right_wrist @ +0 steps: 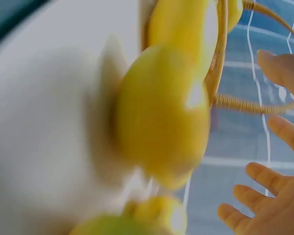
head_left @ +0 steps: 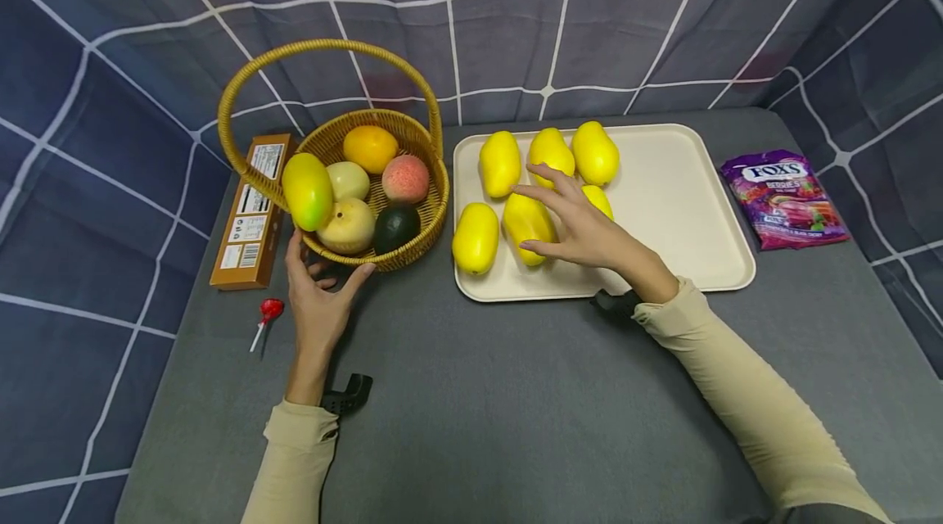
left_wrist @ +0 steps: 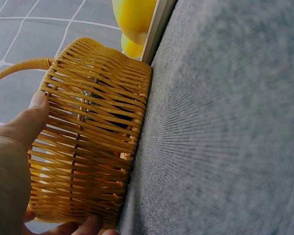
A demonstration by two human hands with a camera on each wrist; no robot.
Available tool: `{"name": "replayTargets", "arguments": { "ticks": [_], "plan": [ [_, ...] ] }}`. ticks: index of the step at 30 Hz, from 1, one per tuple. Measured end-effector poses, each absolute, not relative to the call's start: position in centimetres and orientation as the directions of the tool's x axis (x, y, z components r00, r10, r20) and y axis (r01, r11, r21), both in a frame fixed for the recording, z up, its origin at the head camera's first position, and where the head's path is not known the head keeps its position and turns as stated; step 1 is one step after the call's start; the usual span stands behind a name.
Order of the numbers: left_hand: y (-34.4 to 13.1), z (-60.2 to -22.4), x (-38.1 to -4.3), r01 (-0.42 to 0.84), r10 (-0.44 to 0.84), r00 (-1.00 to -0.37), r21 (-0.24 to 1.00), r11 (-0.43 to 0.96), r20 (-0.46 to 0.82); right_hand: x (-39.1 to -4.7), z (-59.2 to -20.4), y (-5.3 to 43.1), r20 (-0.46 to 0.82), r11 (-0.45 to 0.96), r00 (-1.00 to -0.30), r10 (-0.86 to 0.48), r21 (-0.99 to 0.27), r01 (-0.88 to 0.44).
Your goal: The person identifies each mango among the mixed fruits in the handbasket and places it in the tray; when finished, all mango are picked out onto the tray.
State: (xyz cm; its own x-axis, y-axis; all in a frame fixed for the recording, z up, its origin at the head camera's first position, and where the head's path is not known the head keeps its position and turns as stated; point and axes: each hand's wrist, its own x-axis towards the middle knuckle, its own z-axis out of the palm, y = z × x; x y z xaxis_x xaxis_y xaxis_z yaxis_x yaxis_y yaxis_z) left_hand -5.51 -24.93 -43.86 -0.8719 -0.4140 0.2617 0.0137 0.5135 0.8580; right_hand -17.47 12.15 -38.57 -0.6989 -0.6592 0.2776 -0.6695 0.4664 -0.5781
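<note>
My left hand (head_left: 318, 299) grips the near left side of the wicker basket (head_left: 435, 217), thumb on the front and fingers round the left. In the left wrist view the thumb presses the woven wall (left_wrist: 95, 127). A yellow-green mango (head_left: 307, 191) lies at the basket's left rim, beside a pear (head_left: 346, 226), a pale green fruit (head_left: 348, 181), an orange (head_left: 371, 149), a peach (head_left: 405, 178) and an avocado (head_left: 397, 228). My right hand (head_left: 578, 221) is spread over several yellow mangoes (head_left: 475, 238) on the cream tray (head_left: 678, 205), holding nothing; its fingers stand apart from the mangoes (right_wrist: 161, 117) in the right wrist view.
A brown box (head_left: 250, 221) lies left of the basket, partly behind it. Nearer me is a red lollipop (head_left: 270, 309). A purple candy bag (head_left: 785, 201) lies right of the tray. The basket's tall handle (head_left: 331, 45) arches up before the grid-patterned curtain (head_left: 508, 33).
</note>
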Motion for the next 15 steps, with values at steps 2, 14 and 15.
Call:
{"name": "replayTargets", "arguments": {
  "ticks": [2, 14, 15],
  "plan": [
    [-25.0, -43.8, -5.5, 0.012, -0.416, -0.871, 0.857, 0.516, 0.262, -17.7, -38.0, 10.4, 0.265, 0.446, -0.679, -0.685, -0.584, -0.678],
    [-24.9, -43.7, -5.5, 0.018, -0.41, -0.873, 0.856, 0.516, 0.265, -18.2, -36.5, 3.8, 0.266, 0.345, -0.573, -0.775, -0.583, -0.736],
    [-25.0, -43.7, -5.5, 0.017, -0.412, -0.872, 0.856, 0.517, 0.266, -18.3, -36.4, 3.3, 0.266, 0.339, -0.568, -0.779, -0.584, -0.737]
  ]
}}
